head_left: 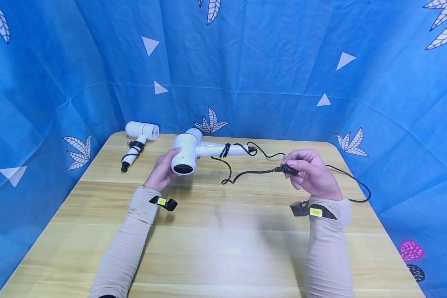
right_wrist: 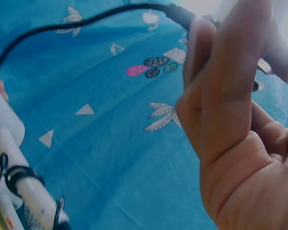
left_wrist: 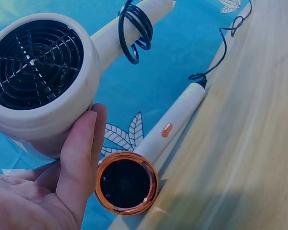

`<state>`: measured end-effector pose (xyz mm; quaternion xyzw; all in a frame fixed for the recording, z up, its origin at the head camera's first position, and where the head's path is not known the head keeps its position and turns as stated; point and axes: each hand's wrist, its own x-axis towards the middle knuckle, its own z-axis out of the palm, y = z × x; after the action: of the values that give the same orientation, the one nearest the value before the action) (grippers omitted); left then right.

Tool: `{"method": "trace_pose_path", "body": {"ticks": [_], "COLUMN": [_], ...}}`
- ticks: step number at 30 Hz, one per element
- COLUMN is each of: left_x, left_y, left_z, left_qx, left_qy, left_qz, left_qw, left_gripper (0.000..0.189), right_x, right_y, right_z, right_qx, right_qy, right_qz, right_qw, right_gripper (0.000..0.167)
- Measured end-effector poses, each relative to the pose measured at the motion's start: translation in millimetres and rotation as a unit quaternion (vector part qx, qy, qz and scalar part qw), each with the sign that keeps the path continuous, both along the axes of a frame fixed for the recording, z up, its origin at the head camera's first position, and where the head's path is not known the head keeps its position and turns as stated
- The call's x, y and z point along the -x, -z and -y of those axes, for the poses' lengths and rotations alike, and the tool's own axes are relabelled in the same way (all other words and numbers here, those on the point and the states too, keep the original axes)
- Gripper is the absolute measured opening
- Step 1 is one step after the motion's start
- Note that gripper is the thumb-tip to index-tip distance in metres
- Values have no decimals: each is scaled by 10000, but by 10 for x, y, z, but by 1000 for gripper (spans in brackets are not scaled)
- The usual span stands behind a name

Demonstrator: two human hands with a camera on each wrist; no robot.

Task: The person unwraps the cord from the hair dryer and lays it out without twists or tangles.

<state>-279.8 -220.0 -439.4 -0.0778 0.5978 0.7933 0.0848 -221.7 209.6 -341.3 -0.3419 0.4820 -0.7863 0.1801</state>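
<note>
My left hand (head_left: 162, 169) grips a white hair dryer (head_left: 185, 152) by its barrel, with the handle pointing right. In the left wrist view the dark intake grille (left_wrist: 36, 64) faces the camera, and thumb and fingers lie around the casing. Part of the black cord (left_wrist: 137, 28) is wound around the handle. My right hand (head_left: 312, 174) pinches the black plug (head_left: 292, 169) at the cord's end, above the table. The cord (head_left: 253, 171) hangs between both hands. In the right wrist view, fingers (right_wrist: 230, 96) mostly hide the plug.
Behind the held dryer, a second white hair dryer (left_wrist: 170, 122) with a copper-rimmed nozzle lies on the wooden table (head_left: 223, 248). Its cord trails right, passing behind my right hand. At the back left lies a third dryer (head_left: 142, 130), cord wrapped. Blue cloth (head_left: 246, 62) surrounds the table.
</note>
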Motion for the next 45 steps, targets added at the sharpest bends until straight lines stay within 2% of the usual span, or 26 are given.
{"method": "trace_pose_path", "body": {"ticks": [3,8,17,21,25,30,36,45], "left_x": [-4,-13,-18,-23,-29,-41,-54,-80], "left_y": [-24,-67,-119,-139,-154,-161,-155,-140], "left_z": [2,10,22,28,29,22,26,7], "left_qx": [-88,-190,-212,-272,-330,-263,-272,-166], "left_qy": [-46,-35,15,30,59,140,289,453], "left_qz": [-28,-97,-97,-54,-43,-110,-188,-229], "left_qw": [9999,9998,9997,9996,9994,9995,9990,9986], "left_gripper": [35,34,34,36,37,35,34,32], "right_x": [45,156,377,426,451,474,511,538], "right_y": [47,154,404,467,500,515,514,483], "right_z": [-49,-137,-343,-397,-428,-443,-426,-268], "right_qx": [-148,-478,-672,-816,-1091,-1085,-753,237], "right_qy": [-166,-75,295,801,1565,2257,2833,3565], "right_qz": [-35,113,1126,1422,1494,1567,1799,1966], "right_qw": [9997,9988,9909,9832,9702,9554,9390,9131], "right_gripper": [43,43,33,29,29,33,26,9]}}
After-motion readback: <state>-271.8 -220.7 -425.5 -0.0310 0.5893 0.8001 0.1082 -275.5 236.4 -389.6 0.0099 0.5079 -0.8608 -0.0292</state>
